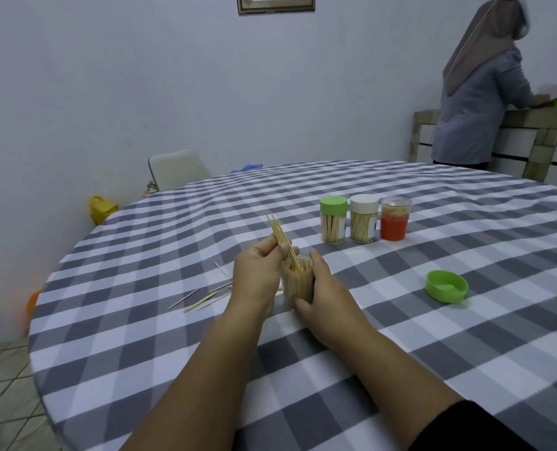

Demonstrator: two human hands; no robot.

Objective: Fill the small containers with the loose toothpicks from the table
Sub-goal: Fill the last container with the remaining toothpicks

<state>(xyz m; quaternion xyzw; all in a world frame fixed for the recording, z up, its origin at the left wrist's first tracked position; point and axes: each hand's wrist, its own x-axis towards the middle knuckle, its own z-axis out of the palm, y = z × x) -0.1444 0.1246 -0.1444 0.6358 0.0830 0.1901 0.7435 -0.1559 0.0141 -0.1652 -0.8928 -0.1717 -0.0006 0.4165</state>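
A clear small container packed with toothpicks stands open on the checked tablecloth. My right hand grips its side. My left hand pinches a few toothpicks whose lower tips slant into the container's mouth. Several loose toothpicks lie on the cloth left of my left hand. The green lid lies upside down to the right.
Three filled containers stand in a row farther back: green-capped, white-capped and a red one with a clear cap. A white chair is behind the table. A person stands at a counter at the back right.
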